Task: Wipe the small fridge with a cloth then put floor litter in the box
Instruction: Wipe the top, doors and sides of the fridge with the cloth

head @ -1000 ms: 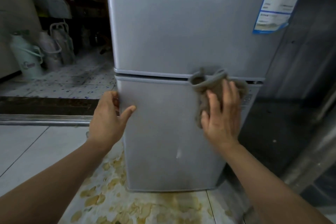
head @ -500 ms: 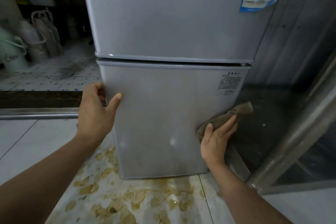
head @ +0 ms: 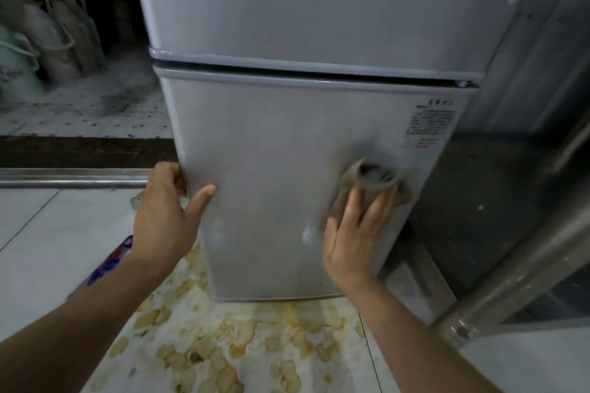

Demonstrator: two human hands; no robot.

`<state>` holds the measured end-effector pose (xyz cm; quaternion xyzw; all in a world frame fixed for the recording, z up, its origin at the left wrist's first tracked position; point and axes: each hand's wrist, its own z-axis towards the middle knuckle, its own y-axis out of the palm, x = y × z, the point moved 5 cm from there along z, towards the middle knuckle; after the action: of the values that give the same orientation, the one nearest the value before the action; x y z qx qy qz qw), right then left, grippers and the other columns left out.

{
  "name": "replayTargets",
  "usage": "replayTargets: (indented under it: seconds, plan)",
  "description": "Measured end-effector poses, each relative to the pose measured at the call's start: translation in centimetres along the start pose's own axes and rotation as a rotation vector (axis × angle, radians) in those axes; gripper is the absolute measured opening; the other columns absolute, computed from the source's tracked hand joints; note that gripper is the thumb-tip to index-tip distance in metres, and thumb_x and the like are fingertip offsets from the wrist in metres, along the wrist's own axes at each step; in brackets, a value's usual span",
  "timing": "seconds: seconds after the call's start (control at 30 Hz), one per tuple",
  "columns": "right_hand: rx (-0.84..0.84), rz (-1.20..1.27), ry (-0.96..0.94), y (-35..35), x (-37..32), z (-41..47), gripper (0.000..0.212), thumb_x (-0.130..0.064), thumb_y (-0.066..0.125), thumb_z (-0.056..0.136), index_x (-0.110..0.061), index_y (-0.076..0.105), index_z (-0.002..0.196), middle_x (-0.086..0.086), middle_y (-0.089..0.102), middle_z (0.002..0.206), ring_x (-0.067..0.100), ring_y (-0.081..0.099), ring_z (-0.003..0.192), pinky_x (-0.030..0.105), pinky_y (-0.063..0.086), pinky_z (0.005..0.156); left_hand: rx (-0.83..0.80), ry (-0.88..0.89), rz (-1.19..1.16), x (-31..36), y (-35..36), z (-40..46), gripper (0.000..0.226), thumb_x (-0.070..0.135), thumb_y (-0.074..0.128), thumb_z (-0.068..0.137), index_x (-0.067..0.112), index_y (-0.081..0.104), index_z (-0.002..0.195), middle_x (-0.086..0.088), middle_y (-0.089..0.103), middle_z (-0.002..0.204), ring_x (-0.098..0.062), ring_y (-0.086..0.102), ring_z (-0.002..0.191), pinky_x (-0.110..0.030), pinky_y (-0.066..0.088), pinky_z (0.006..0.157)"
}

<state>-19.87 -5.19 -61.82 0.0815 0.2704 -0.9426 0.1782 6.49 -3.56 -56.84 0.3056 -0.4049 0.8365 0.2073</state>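
Fridge [head: 287,143]: stands upright on the floor, long axis vertical, two grey doors facing the camera; a dark seam splits upper door from lower.
Floor [head: 48,249]: pale tiles, with a wide yellowish stain spread in front of the fridge foot.
Step in hand: the wiping half of the task, judged from the cloth pressed to the lower door; litter not yet begun.
Left hand [head: 166,217]: grips the left edge of the lower door, fingers curled round the edge, thumb flat on the front, steadying the fridge.
Right hand [head: 354,239]: fingers straight and spread, pressing the cloth flat against the door; nothing pinched.
Cloth [head: 370,182]: brown-grey, bunched, on the right part of the lower door, just below the printed label [head: 429,124]; its top fold stands open like a loop. Blurred, so its lie is hard to read.
Litter: a red-and-blue wrapper [head: 111,262] lies on the tiles left of the left forearm; a small metal thing [head: 135,201] near the fridge's left foot, too small to name.
Box: not in view.
Next move: likely more strokes across the unwiped left and bottom of the door, palm flat and pressure even.
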Motion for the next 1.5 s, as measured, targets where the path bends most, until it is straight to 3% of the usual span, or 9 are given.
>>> replayTargets:
  seconds: [0.07,0.17,0.3,0.43,0.63,0.77,1.0,1.27,1.5]
  plan:
    - [-0.104,-0.098,-0.118,1.5,0.1,-2.7,0.065,-0.020,0.067,0.076,-0.008,0.034,0.131,0.029,0.018,0.141,0.050,0.016,0.129,0.072,0.022,0.099,-0.012,0.014,-0.007,0.0,0.0,0.1,0.033,0.037,0.064,0.082,0.020,0.039,0.096,-0.004,0.052,0.091,-0.019,0.050,0.081,-0.033,0.036,0.064]
    - [-0.104,-0.061,-0.198,1.0,0.1,-2.2,0.053,-0.026,0.053,0.082,-0.013,0.036,0.130,0.020,0.016,0.143,0.047,0.015,0.132,0.071,0.024,0.102,-0.029,-0.003,-0.006,-0.1,-0.1,0.1,0.033,0.039,0.063,0.082,0.021,0.039,0.094,-0.001,0.052,0.089,-0.020,0.050,0.079,-0.033,0.035,0.062]
    - [0.112,0.032,-0.304,-1.9,-1.8,5.6,0.062,-0.027,0.050,0.082,-0.023,0.029,0.140,0.014,0.017,0.147,0.037,0.009,0.140,0.054,0.006,0.116,-0.034,-0.015,-0.009,0.1,-0.1,0.1,0.033,0.040,0.063,0.082,0.021,0.038,0.094,-0.002,0.052,0.090,-0.020,0.051,0.080,-0.033,0.036,0.064]
    - [0.197,-0.053,-0.363,-1.9,-3.6,7.0,0.060,-0.033,0.045,0.087,-0.028,0.025,0.143,0.005,0.008,0.155,0.028,0.001,0.146,0.054,0.006,0.115,-0.012,-0.046,-0.031,-0.2,-0.1,-0.3,0.033,0.041,0.063,0.081,0.023,0.039,0.096,0.000,0.054,0.090,-0.020,0.052,0.081,-0.034,0.040,0.066]
    - [-0.111,-0.291,-0.858,2.6,-3.5,-2.4,0.059,-0.026,0.068,0.075,-0.038,0.052,0.130,-0.012,0.032,0.144,0.018,0.029,0.136,0.044,0.014,0.111,-0.016,-0.062,-0.066,-0.1,-0.1,-0.4,0.031,0.041,0.063,0.082,0.025,0.042,0.099,0.004,0.055,0.094,-0.015,0.053,0.083,-0.033,0.043,0.070]
    - [-0.196,-0.339,-1.014,2.0,-3.2,-3.0,0.069,-0.008,0.053,0.073,-0.032,0.043,0.137,-0.010,0.027,0.150,0.015,0.027,0.137,0.039,0.007,0.115,-0.097,-0.034,-0.062,-0.8,-0.2,-0.5,0.023,0.033,0.062,0.086,0.028,0.043,0.098,0.011,0.056,0.092,-0.004,0.052,0.078,-0.025,0.039,0.068]
    - [0.147,-0.091,-0.609,0.4,-8.3,4.7,0.045,-0.018,0.038,0.097,-0.031,0.036,0.141,-0.002,0.020,0.152,0.021,0.011,0.145,0.046,0.008,0.116,-0.166,-0.062,-0.105,-2.6,0.4,-0.7,0.015,0.033,0.064,0.085,0.025,0.051,0.085,0.022,0.055,0.079,-0.001,0.059,0.077,-0.027,0.049,0.070]
    - [-0.194,-0.340,-1.146,4.8,-8.0,-5.2,0.057,-0.012,0.050,0.082,-0.027,0.045,0.137,-0.009,0.027,0.149,0.014,0.025,0.139,0.043,0.013,0.112,-0.207,-0.145,-0.244,-3.4,0.6,-1.2,0.010,0.026,0.064,0.086,0.028,0.057,0.093,0.022,0.060,0.086,0.008,0.058,0.083,-0.021,0.048,0.078]
    - [0.027,-0.207,-0.828,0.5,-11.7,4.4,0.063,-0.014,0.053,0.077,-0.025,0.041,0.138,0.000,0.024,0.150,0.025,0.018,0.140,0.044,0.005,0.113,-0.258,-0.337,-0.535,-4.7,-0.1,-1.4,0.018,0.009,0.049,0.092,0.015,0.065,0.099,0.003,0.069,0.094,-0.004,0.063,0.085,-0.003,0.044,0.059]
